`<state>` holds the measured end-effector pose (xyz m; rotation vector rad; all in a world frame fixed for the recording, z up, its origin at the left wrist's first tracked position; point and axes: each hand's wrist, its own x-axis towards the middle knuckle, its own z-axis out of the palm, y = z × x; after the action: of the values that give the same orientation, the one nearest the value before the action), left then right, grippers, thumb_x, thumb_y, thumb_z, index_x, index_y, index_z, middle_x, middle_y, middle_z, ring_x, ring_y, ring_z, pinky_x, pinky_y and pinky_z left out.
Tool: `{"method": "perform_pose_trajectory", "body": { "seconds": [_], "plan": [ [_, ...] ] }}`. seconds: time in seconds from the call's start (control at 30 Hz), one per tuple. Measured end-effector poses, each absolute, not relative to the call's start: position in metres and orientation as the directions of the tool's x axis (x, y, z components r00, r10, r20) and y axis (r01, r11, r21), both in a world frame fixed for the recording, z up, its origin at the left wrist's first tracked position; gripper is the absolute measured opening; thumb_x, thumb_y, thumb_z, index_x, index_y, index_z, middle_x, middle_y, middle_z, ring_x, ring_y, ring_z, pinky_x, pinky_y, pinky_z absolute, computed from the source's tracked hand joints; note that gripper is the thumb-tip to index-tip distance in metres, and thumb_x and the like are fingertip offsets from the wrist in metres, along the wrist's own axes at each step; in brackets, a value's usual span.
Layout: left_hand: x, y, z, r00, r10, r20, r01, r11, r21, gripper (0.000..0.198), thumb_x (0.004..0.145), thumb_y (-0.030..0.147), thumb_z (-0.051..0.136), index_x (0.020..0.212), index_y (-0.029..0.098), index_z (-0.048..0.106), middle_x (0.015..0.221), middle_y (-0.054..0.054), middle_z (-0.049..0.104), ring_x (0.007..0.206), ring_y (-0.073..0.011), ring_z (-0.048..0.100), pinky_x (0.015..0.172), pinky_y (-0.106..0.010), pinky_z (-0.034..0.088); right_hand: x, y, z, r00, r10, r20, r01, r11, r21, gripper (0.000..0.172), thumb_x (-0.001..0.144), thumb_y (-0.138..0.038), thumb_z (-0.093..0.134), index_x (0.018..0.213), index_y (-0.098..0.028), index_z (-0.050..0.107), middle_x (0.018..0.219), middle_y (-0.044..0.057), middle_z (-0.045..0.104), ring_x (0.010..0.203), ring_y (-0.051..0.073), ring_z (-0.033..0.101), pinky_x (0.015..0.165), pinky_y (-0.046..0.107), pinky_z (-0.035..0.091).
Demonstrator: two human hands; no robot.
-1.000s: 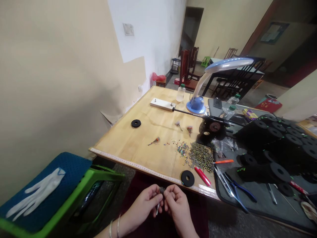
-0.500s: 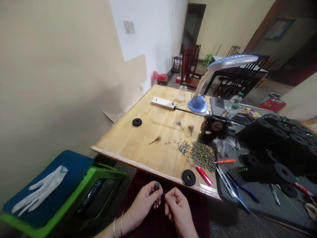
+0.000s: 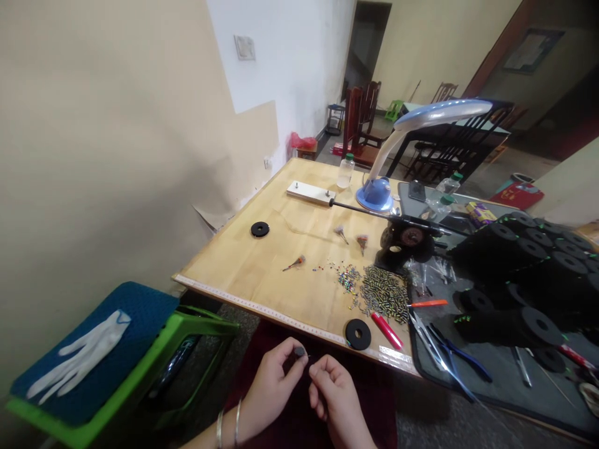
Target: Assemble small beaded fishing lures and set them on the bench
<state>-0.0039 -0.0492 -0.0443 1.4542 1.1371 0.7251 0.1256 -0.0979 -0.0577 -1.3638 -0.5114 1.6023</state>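
My left hand (image 3: 275, 378) is closed in a pinch on a small dark grey piece (image 3: 299, 352), whose kind I cannot make out. Facing it, a short gap away, my right hand (image 3: 333, 388) has thumb and forefinger pressed together. Whatever those fingertips hold is too small to name. Both hands are just off the table's front edge, above a dark red cloth (image 3: 262, 340). Closest to them on the table lies a black foam ring (image 3: 358, 335), with a red tube-shaped item (image 3: 387, 330) to its right.
Small metallic pieces (image 3: 386, 293) lie heaped beside scattered coloured beads (image 3: 349, 279). A blue lamp (image 3: 374, 194) and a black clamp-like device (image 3: 407, 240) stand farther back. Pliers (image 3: 461, 352) and black foam rolls (image 3: 510, 324) occupy the right mat. A white glove (image 3: 84, 355) lies on a stool.
The left fingers have turned slightly, and the pale tip below them no longer shows. The right hand stays close by, still pinched. The whole view has shifted a little.
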Motion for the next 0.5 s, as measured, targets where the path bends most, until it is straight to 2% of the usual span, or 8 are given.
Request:
{"method": "perform_pose_trajectory", "body": {
  "seconds": [0.33,0.5],
  "plan": [
    [-0.0085,-0.0500,-0.0438,0.425,0.905,-0.003,0.400,-0.185,0.898,0.014,0.089,0.024,0.047,0.080,0.020,0.056,0.073,-0.002,0.060,0.068,-0.0163,0.057,0.066,-0.025,0.045,0.1246,-0.0966,-0.0543,0.055,0.826,-0.561,-0.441,-0.484,-0.756,0.044,0.067,-0.055,0.071,0.065,-0.018,0.048,0.037,-0.008,0.049,0.029,0.001,0.026,0.033,0.015,0.012],
    [-0.0093,-0.0517,-0.0453,0.458,0.888,0.030,0.416,-0.245,0.876,0.016,0.090,0.024,0.045,0.080,0.019,0.055,0.074,-0.002,0.060,0.068,-0.0158,0.058,0.066,-0.024,0.045,0.1253,-0.0952,-0.0600,0.065,0.836,-0.545,-0.450,-0.463,-0.764,0.047,0.066,-0.059,0.071,0.067,-0.017,0.050,0.039,-0.008,0.050,0.030,0.001,0.027,0.034,0.015,0.013]
  ]
}}
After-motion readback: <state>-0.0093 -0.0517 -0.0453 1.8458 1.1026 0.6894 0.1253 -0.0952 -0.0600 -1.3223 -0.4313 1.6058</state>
